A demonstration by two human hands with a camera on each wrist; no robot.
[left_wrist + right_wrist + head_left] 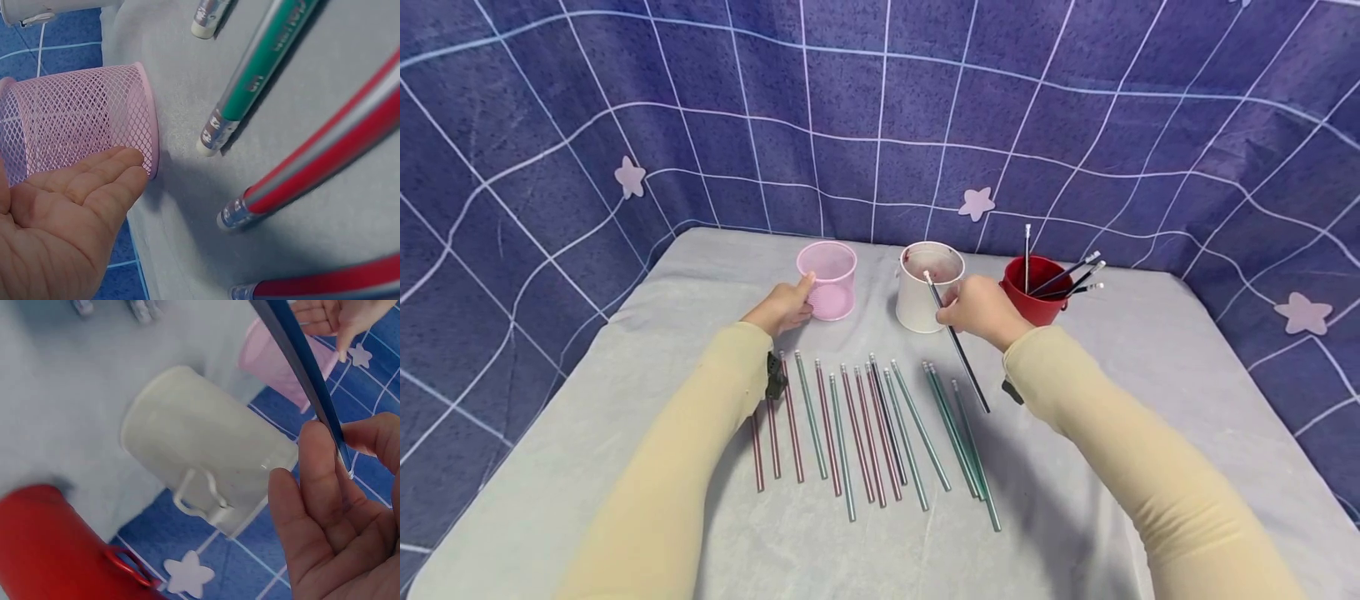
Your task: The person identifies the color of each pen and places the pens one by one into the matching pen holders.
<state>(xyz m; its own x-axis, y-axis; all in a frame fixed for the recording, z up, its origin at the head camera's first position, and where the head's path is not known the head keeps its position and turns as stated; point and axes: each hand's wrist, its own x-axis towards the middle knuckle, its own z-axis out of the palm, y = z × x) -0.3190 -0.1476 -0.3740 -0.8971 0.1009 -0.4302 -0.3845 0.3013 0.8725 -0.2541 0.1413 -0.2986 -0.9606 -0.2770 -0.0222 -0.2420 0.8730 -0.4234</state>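
Black pencil pinched by right hand | left hand touching pink cup, fingers extended

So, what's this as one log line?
left fingers: touching pink cup | right fingers: pinching dark pencil | red cup: holding pencils

In the left wrist view, small lettering runs along a green pencil, and a shorter mark stands apart from it, closer to the metal band. Both are too blurred to read for certain. No other text, brand, number or sign can be read in the three views.
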